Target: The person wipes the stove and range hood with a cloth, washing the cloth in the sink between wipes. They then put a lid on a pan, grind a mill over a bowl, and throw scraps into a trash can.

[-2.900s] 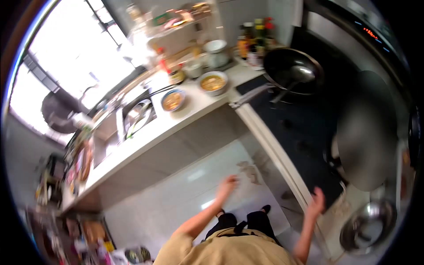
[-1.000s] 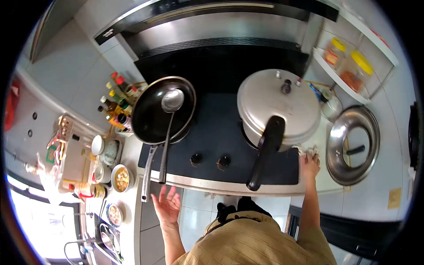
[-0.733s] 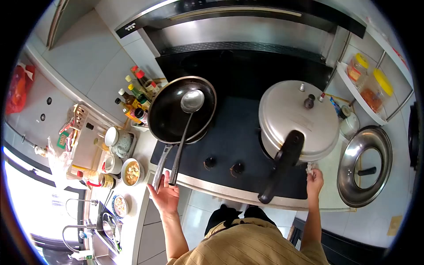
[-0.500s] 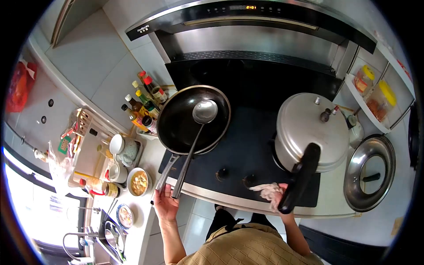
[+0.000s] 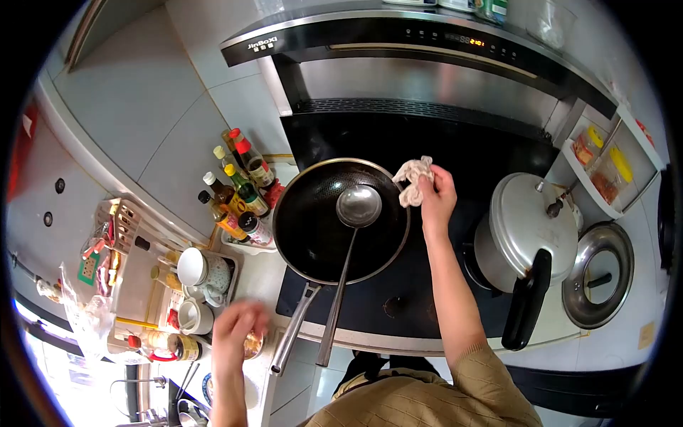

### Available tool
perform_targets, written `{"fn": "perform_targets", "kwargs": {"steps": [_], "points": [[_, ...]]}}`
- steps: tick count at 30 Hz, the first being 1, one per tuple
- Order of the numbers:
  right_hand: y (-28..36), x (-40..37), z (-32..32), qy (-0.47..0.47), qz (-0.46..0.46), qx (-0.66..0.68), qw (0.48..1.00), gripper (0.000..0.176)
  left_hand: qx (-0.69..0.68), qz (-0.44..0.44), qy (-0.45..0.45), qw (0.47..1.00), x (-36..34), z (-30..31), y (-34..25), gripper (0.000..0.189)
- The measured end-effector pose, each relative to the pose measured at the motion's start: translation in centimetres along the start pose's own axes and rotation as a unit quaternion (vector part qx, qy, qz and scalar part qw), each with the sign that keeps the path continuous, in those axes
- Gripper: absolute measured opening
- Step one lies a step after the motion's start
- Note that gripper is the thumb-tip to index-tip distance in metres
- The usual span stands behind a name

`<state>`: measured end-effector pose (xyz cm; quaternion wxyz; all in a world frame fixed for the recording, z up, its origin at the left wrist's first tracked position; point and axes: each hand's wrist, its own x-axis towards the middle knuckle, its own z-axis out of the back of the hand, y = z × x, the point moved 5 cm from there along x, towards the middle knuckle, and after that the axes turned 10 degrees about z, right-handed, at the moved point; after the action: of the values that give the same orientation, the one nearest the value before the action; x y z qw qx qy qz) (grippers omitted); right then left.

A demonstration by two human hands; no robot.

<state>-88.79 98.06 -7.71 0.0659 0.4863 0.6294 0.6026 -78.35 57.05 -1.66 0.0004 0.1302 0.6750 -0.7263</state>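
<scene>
A dark wok (image 5: 306, 235) sits on the left of the black cooktop (image 5: 405, 306), its metal handle (image 5: 295, 334) reaching toward the front edge. Inside it rests a steel ladle (image 5: 358, 206), bowl down in the pan and long shaft over the rim. My right hand (image 5: 437, 196) grips a crumpled pale cloth (image 5: 415, 176), which hangs at the wok's right rim. Away from the handle, to its left, my left hand (image 5: 238, 334) is smeared by motion above the counter. It partly covers a bowl of food (image 5: 253, 345).
A pressure cooker (image 5: 530, 228) stands on the right, its black handle (image 5: 530, 302) jutting forward. Beside it lies a steel lid (image 5: 601, 274). Sauce bottles (image 5: 238, 188) crowd the wok's left side, near stacked white cups (image 5: 193, 267). Above hangs the range hood (image 5: 398, 43).
My left hand has left the wok handle and moved left. My right hand has carried the cloth from the cooktop's front edge up to the wok's right rim. The view has shifted slightly.
</scene>
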Motion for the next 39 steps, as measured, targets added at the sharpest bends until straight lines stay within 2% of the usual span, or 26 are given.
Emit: {"fn": "perform_targets", "kwargs": {"steps": [1, 2, 4, 7, 9, 11, 12, 13, 15, 18, 19, 20, 22, 24, 25, 26, 27, 29, 32, 33, 35, 37, 39], "points": [[-0.7, 1.0, -0.6, -0.007, -0.012, 0.014, 1.0, 0.027, -0.003, 0.056, 0.023, 0.998, 3.0, -1.5, 0.0, 0.023], [-1.4, 1.9, -1.2, -0.018, -0.014, 0.02, 1.0, 0.026, 0.014, 0.03, 0.09, 0.995, 5.9, -4.5, -1.5, 0.028], [-2.6, 3.2, -2.0, -0.035, -0.018, 0.032, 0.999, 0.025, 0.026, 0.065, 0.203, 0.977, 12.0, -10.4, -1.8, 0.039], [-4.0, 5.1, -2.4, -0.054, -0.025, -0.03, 0.998, 0.026, -0.035, 0.06, 0.231, 0.97, 20.4, -20.0, -2.2, 0.053], [-4.9, 6.6, -1.6, -0.06, 0.014, -0.067, 0.996, 0.025, -0.138, 0.101, 0.243, 0.955, 23.9, -26.3, -3.0, 0.058], [-7.4, 8.6, 0.1, -0.076, 0.069, -0.185, 0.977, 0.026, -0.094, 0.036, 0.27, 0.958, 26.0, -31.3, -4.9, 0.057], [-8.7, 9.4, 0.8, -0.088, 0.082, -0.164, 0.979, 0.025, -0.122, -0.003, 0.264, 0.957, 28.1, -34.3, -4.2, 0.056], [-8.8, 10.0, 1.2, -0.085, 0.082, -0.221, 0.968, 0.024, -0.148, -0.042, 0.259, 0.953, 30.1, -36.2, -3.4, 0.055], [-8.8, 10.4, 0.8, -0.069, 0.066, -0.206, 0.974, 0.023, -0.121, 0.075, 0.224, 0.964, 28.8, -36.3, -4.9, 0.044], [-9.3, 10.1, -2.7, -0.031, 0.124, -0.167, 0.978, 0.015, -0.18, -0.029, 0.248, 0.951, 33.8, -36.0, -1.6, 0.038], [-9.0, 9.7, -4.5, -0.025, 0.132, -0.173, 0.976, 0.014, -0.198, -0.03, 0.214, 0.956, 34.2, -34.0, -1.8, 0.038], [-9.8, 9.6, -6.2, -0.006, 0.158, -0.198, 0.967, 0.013, -0.244, -0.052, 0.247, 0.936, 35.6, -32.5, -1.4, 0.039], [-9.6, 8.5, -10.7, 0.083, 0.193, -0.188, 0.959, 0.014, -0.205, -0.057, 0.197, 0.957, 38.5, -27.7, -0.5, 0.037], [-9.8, 7.6, -15.4, 0.192, 0.201, -0.193, 0.941, 0.019, -0.245, 0.024, 0.133, 0.96, 40.7, -22.8, 0.8, 0.041], [-9.9, 7.0, -17.7, 0.263, 0.152, -0.177, 0.936, 0.022, -0.23, 0.032, 0.09, 0.968, 40.5, -20.3, 0.2, 0.041], [-10.3, 6.2, -19.8, 0.283, 0.193, -0.18, 0.922, 0.025, -0.253, 0.04, 0.113, 0.96, 43.2, -18.0, 2.2, 0.041], [-10.7, 5.7, -21.8, 0.377, 0.167, -0.222, 0.884, 0.03, -0.308, 0.048, 0.07, 0.948, 41.8, -16.6, 0.8, 0.041], [-10.9, 4.6, -23.5, 0.419, 0.22, -0.27, 0.839, 0.033, -0.339, 0.09, 0.059, 0.935, 42.7, -14.6, 1.7, 0.042], [-10.5, 4.5, -22.7, 0.451, 0.217, -0.284, 0.818, 0.031, -0.29, 0.096, 0.037, 0.951, 43.5, -15.1, 2.3, 0.044], [-11.4, 4.6, -22.2, 0.489, 0.18, -0.358, 0.774, 0.038, -0.281, 0.107, -0.013, 0.954, 43.5, -16.1, 2.7, 0.047], [-9.5, 5.8, -19.2, 0.501, 0.109, -0.388, 0.766, 0.035, -0.237, 0.103, -0.022, 0.966, 43.4, -19.3, 3.3, 0.044], [-8.4, 6.2, -15.1, 0.417, 0.299, -0.373, 0.773, 0.035, -0.197, 0.092, -0.001, 0.976, 40.7, -22.6, 0.7, 0.04], [-7.1, 7.7, -12.2, 0.372, 0.343, -0.361, 0.783, 0.036, -0.165, -0.004, 0.015, 0.986, 39.2, -25.1, -1.7, 0.031]]}}
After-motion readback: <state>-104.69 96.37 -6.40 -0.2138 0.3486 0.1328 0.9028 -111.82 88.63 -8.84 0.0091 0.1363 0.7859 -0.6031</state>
